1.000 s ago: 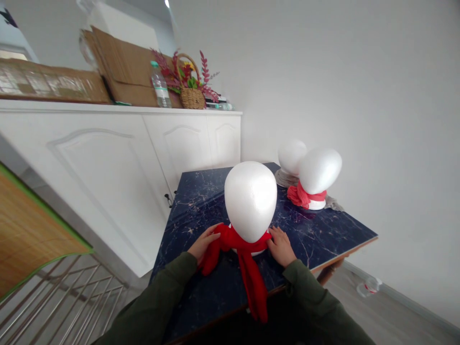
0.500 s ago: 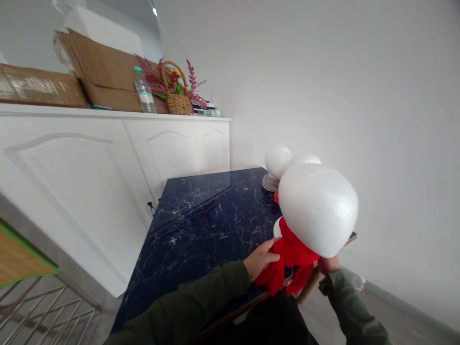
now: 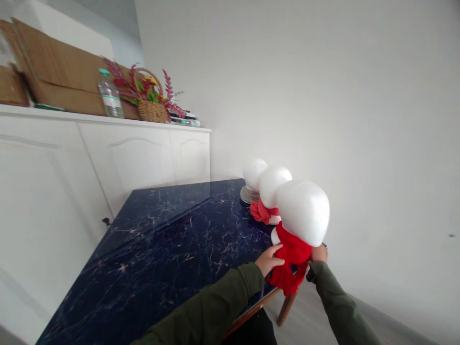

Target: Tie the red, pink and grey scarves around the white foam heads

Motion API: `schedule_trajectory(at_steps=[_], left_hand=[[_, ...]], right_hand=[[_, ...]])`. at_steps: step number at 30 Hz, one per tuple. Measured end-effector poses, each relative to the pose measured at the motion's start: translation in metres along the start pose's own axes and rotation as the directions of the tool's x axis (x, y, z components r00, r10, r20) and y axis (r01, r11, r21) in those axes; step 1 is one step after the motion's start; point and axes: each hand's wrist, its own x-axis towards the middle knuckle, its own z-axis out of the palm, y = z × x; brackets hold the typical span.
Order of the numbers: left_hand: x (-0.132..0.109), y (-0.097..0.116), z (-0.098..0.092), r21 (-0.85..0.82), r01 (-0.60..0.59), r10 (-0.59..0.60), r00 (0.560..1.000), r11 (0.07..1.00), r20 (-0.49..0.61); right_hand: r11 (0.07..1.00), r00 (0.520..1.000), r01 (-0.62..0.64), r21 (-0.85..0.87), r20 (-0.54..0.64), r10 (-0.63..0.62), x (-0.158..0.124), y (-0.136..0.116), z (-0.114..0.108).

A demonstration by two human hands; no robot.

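Here, in the view from the head camera, a big white foam head [image 3: 305, 211] is near the right front edge of a dark blue worktop [image 3: 161, 249] with pale squiggly lines. A bright red scarf [image 3: 293, 249] goes around its neck, and the loose ends hang down in front, by the edge. The left hand [image 3: 269, 260] is on the near left side of the scarf. Its grip has a finger and the thumb a bit apart, both touching the red cloth, but I cannot tell if they squeeze it. The right hand [image 3: 319, 254] is on the other side, low down, just under the round part of the head. Its fingers are hidden, so I cannot tell if its grip is spread or pinching. Both arms have dark green sleeves [image 3: 215, 297]. Behind the big head are two more white ones in a row. The middle head [image 3: 275, 187] has a lighter red cloth [image 3: 261, 212] at its neck, with a puffy bunch on the left. The back head [image 3: 254, 173] has a grey cloth [image 3: 249, 194] around its bottom. A brown wooden leg [image 3: 286, 309] shows under the worktop. Over on the left is a white cupboard [image 3: 140, 158]. On top of it are brown cardboard [image 3: 64, 67], a clear bottle [image 3: 111, 98] with a green cap, and a woven basket [image 3: 153, 111] with red and yellow flowers.
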Motion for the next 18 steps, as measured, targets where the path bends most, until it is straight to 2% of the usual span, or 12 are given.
schedule_trajectory(at_steps=[3,5,9,12,15,18], left_hand=[[-0.017,0.008,-0.013,0.107,-0.014,0.016,1.000,0.994,-0.022],[-0.033,0.018,-0.023,0.206,0.018,0.001,0.996,0.978,-0.090],[-0.072,0.041,-0.047,0.325,0.042,0.016,0.984,0.945,-0.176],[-0.097,0.056,-0.063,0.329,0.025,0.052,0.974,0.944,-0.221],[-0.115,0.066,-0.073,0.310,0.064,0.032,0.955,0.949,-0.295],[-0.125,0.072,-0.075,0.271,0.108,-0.004,0.933,0.957,-0.359]], right_hand=[[0.999,0.999,-0.041,-0.033,0.016,0.041,-0.005,0.009,-0.001],[0.998,0.998,-0.049,-0.032,0.026,0.050,-0.010,0.013,-0.003],[1.000,1.000,-0.010,-0.010,0.017,0.011,-0.026,0.021,-0.007],[0.999,0.999,0.036,0.033,-0.041,-0.035,-0.049,0.026,-0.006],[0.999,0.993,-0.003,0.052,-0.121,0.009,-0.080,0.027,-0.005],[0.998,0.966,-0.024,0.061,-0.257,0.039,-0.117,0.023,-0.004]])
